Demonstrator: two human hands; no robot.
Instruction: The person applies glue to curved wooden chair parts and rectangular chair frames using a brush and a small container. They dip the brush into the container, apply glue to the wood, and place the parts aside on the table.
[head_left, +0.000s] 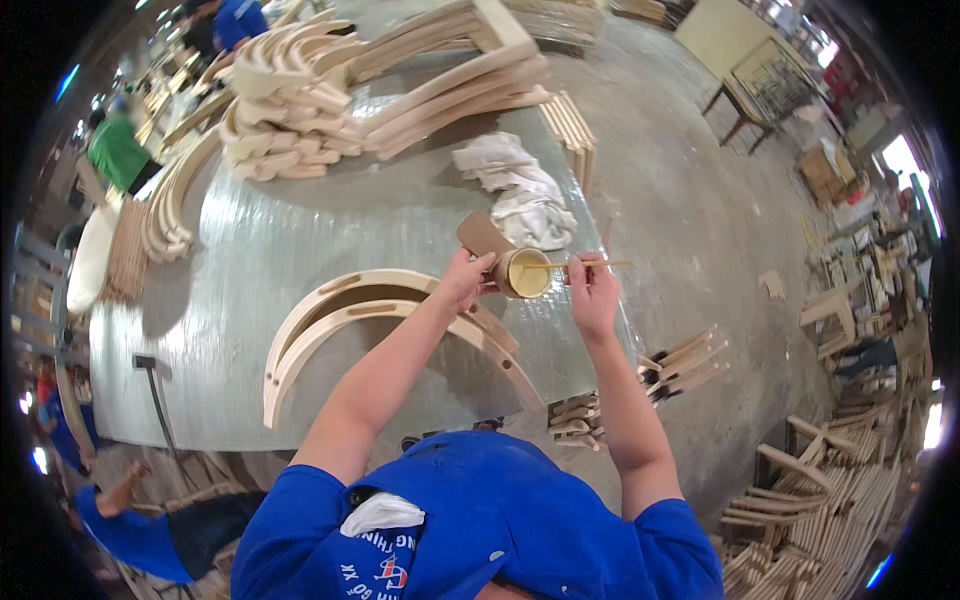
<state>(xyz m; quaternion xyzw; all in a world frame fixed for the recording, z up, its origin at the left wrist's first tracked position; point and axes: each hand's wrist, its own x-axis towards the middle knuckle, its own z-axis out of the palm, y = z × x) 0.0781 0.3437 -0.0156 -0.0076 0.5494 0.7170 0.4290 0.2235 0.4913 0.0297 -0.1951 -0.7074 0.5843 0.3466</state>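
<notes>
Diffuse light; the bench (pixel 215 350) shows milky glare and soft shadows. Far right of the bench, a bright opening (pixel 904 170) is blown out. Outward from the bench, lines bow and detail softens toward the black rim.

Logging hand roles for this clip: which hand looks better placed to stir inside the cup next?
Probably the right hand: it pinches the thin stick, whose end reaches the mouth of the cup. The left hand is occupied, holding the cup itself.
</notes>
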